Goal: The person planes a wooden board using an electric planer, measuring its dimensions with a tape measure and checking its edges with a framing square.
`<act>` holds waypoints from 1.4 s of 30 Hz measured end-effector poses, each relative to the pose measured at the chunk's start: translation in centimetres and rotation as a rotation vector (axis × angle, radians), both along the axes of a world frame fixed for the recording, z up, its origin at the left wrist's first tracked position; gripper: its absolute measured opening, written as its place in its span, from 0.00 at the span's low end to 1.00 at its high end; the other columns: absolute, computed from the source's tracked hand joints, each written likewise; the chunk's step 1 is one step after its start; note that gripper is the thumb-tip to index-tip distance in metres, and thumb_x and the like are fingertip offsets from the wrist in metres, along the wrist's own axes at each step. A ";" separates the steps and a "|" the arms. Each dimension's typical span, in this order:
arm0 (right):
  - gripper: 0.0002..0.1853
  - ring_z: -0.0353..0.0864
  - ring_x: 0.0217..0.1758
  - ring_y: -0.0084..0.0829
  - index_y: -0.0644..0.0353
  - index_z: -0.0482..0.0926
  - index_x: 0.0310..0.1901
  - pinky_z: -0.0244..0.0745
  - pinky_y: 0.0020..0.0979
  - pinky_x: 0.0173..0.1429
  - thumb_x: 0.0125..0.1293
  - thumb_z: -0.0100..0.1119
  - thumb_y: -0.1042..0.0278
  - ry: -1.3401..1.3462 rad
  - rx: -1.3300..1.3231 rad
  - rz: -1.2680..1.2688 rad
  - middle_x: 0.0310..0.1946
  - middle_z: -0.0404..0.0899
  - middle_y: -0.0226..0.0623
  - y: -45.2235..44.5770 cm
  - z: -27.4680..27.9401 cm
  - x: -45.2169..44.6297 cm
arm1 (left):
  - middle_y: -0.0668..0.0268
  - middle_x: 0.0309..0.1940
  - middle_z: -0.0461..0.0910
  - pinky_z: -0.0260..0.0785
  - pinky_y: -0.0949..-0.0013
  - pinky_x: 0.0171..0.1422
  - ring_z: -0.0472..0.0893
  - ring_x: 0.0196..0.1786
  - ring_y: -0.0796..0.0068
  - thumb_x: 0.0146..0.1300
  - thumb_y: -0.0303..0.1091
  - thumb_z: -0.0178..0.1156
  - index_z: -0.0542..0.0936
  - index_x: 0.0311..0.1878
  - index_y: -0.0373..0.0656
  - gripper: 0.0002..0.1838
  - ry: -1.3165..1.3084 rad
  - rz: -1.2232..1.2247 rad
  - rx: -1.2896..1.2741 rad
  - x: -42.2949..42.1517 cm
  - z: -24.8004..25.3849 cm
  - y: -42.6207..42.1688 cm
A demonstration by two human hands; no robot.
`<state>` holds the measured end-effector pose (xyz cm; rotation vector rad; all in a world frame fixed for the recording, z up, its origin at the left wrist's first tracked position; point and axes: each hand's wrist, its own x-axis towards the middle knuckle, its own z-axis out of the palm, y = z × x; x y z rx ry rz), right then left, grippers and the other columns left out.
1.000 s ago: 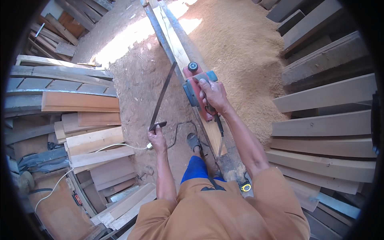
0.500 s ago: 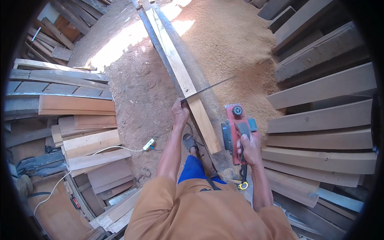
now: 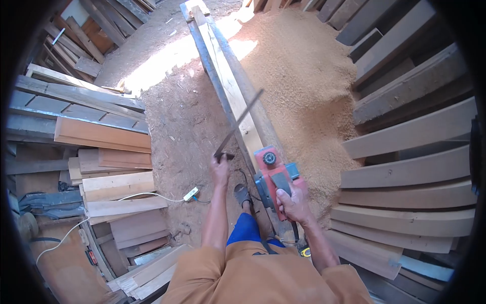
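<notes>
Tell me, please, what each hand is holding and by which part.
The right hand holds the red electric planer by its top handle; the left hand holds the carpenter's square by its short arm, near the corner.

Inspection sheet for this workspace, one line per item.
Surface: narrow bench bearing a long timber.
Job's things: planer over the timber's near end, contact unclear; L-shaped square angled across timber.
Clutter: sawdust piled beside the bench; yellow item below the planer, partly hidden.
Grips: left grip on the square, right grip on the planer.
Cables: white cable to power strip; dark cord leaves the planer.
Surroundings: many boards on both sides.
</notes>
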<state>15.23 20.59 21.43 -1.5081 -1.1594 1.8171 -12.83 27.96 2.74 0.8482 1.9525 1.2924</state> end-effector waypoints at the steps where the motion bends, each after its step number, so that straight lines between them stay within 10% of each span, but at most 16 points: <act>1: 0.34 0.77 0.24 0.20 0.65 0.74 0.62 0.75 0.27 0.31 0.73 0.60 0.39 -0.007 -0.015 0.010 0.24 0.77 0.28 0.8 -0.5 -0.8 | 0.65 0.39 0.87 0.75 0.66 0.50 0.82 0.42 0.75 0.74 0.29 0.62 0.83 0.48 0.39 0.06 -0.078 0.055 0.065 -1.9 -0.7 -1.3; 11: 0.26 0.76 0.22 0.22 0.65 0.77 0.49 0.73 0.29 0.28 0.75 0.59 0.43 -0.002 0.204 -0.019 0.23 0.77 0.29 18.4 -2.5 -10.6 | 0.63 0.42 0.83 0.78 0.69 0.43 0.82 0.41 0.76 0.75 0.25 0.58 0.78 0.50 0.35 0.05 -0.103 0.346 0.018 -16.0 -3.6 -11.5; 31: 0.29 0.79 0.25 0.23 0.62 0.85 0.40 0.76 0.28 0.29 0.75 0.57 0.38 -0.010 0.326 -0.023 0.24 0.79 0.29 53.4 -1.8 -25.5 | 0.64 0.46 0.81 0.81 0.70 0.50 0.83 0.46 0.77 0.75 0.23 0.56 0.78 0.54 0.36 0.08 -0.243 0.456 -0.141 -15.4 -5.7 -9.1; 42: 0.18 0.75 0.19 0.17 0.54 0.79 0.33 0.70 0.27 0.24 0.79 0.56 0.52 0.058 0.176 0.017 0.20 0.75 0.24 34.1 -1.7 -16.4 | 0.65 0.41 0.81 0.80 0.70 0.45 0.83 0.40 0.76 0.74 0.23 0.57 0.77 0.50 0.37 0.05 -0.115 0.357 -0.152 -15.9 -7.2 -9.1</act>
